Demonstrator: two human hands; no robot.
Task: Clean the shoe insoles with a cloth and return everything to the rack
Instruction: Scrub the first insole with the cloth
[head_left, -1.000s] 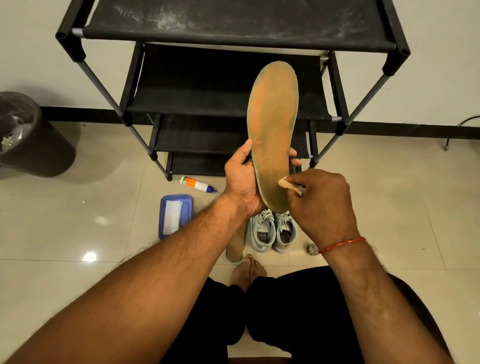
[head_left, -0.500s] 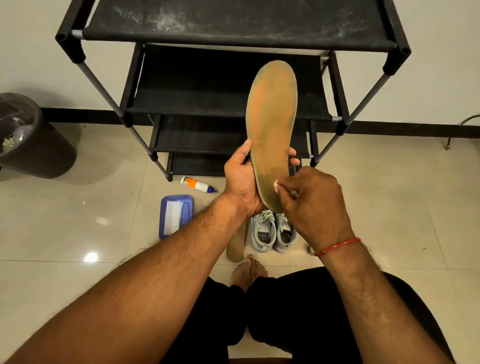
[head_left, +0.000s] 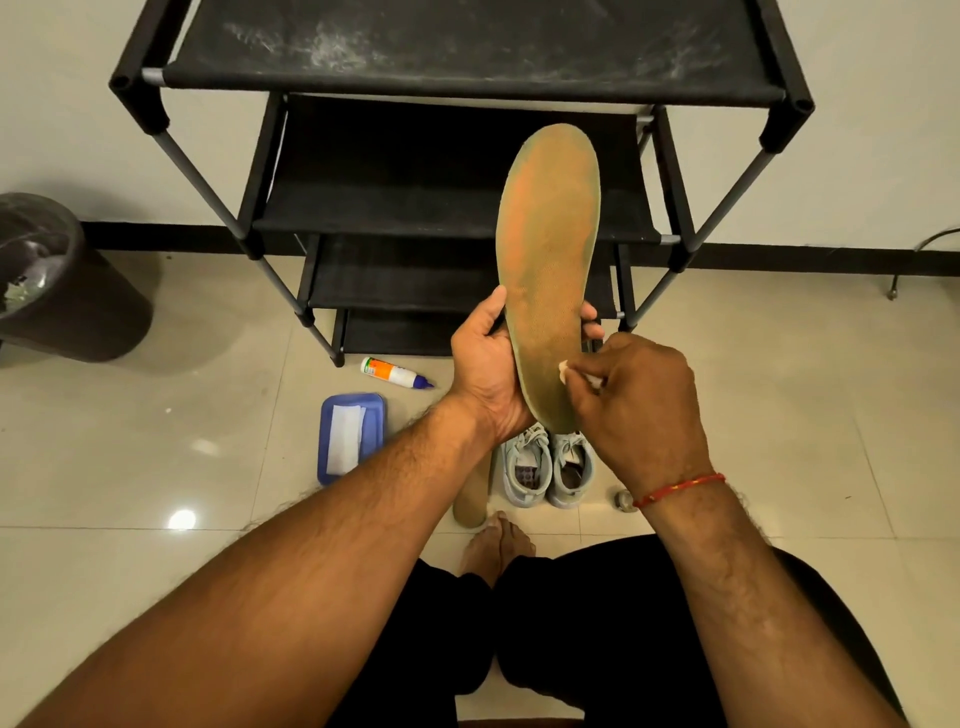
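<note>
Fingers of left hand (head_left: 483, 364) grip the insole (head_left: 550, 249) by its edges; right hand (head_left: 644, 405) pinches seemingly a cloth (head_left: 563, 368) against it

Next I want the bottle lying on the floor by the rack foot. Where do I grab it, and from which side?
Grip the bottle round its orange-and-white body, coming straight down from above, fingers across its width. It lies flat on the floor, and its blue nozzle looks too thin and tapered to hold. The rack foot crowds its base end, so avoid that side.
</note>
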